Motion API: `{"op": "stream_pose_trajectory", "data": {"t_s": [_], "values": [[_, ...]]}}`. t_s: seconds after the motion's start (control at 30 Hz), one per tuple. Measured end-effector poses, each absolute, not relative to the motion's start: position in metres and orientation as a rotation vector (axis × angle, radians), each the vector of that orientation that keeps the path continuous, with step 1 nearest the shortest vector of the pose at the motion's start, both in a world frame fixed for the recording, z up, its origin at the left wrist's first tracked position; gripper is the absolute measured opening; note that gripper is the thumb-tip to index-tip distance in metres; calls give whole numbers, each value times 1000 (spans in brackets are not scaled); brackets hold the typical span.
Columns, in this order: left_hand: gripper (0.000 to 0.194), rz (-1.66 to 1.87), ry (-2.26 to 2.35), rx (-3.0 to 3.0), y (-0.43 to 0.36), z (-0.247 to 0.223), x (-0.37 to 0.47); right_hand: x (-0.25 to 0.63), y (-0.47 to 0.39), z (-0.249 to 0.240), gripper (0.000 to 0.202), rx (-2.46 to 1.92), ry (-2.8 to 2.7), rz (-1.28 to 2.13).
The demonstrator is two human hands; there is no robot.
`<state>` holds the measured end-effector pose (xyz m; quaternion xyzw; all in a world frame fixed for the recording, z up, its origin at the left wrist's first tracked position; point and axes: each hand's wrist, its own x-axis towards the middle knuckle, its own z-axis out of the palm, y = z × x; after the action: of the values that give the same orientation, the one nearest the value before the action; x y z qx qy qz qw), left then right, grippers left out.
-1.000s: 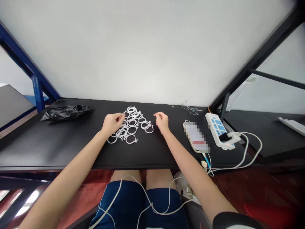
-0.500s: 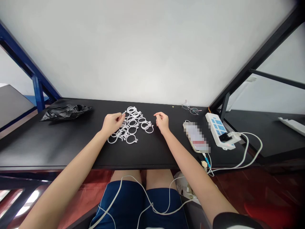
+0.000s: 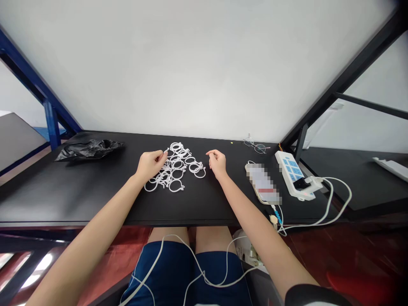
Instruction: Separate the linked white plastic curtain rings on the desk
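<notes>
On black surface [image 3: 204, 204], left hand [image 3: 152, 165] pinched shut on white ring [image 3: 166, 150] beside loose rings [image 3: 177, 163]; right hand [image 3: 218, 164] half-curled, empty, between rings and phone [image 3: 263, 183].

You're sitting at the table's [image 3: 95, 195] near edge, w/ a wall [image 3: 191, 63] rising along the far edge. A bag [image 3: 87, 150] is lying far left. Rings [image 3: 177, 163] are overlapping nr ctr, btwn your left hand [image 3: 152, 165] & right hand [image 3: 217, 163]. Glasses [image 3: 259, 148] are lying far right; a phone [image 3: 263, 182] is lying nearer. A pwr strip [image 3: 291, 170] is sitting right of it, w/ an adapter [image 3: 314, 184] plugging into the near end. Cables [image 3: 351, 194] are looping right of the strip; a lap cord [image 3: 203, 275] is lying across your legs.
</notes>
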<state>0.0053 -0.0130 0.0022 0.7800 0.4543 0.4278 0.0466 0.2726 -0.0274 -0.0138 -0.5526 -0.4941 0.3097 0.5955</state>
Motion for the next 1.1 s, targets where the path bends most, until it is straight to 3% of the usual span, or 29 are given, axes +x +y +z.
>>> {"op": "stream_pose_trajectory", "data": {"t_s": [0.2, 0.3, 0.47, 0.6, 0.73, 0.97, 1.1], "values": [[44, 1352, 1407, 2362, -13, 4, 7, 272, -28, -13, 13, -1291, -1155, 716], [20, 1459, 1375, 2209, -13, 7, 9, 272, -29, -12, 14, -1302, -1165, 703], [32, 1435, 1317, 2116, -10, 7, 10, 273, -29, -11, 13, -1322, -1158, 716], [34, 1143, 1259, 2189, -5, 8, 4, 273, -29, -10, 13, -1316, -1158, 718], [51, 944, 1188, 2041, 0, 19, -17, 274, -30, -9, 14, -1320, -1168, 726], [116, 369, 1022, 2108, -5, 28, -53, 274, -30, -9, 14, -1325, -1182, 715], [120, 343, 1103, 2122, -6, 23, -47, 274, -28, -11, 14, -1321, -1164, 732]]}}
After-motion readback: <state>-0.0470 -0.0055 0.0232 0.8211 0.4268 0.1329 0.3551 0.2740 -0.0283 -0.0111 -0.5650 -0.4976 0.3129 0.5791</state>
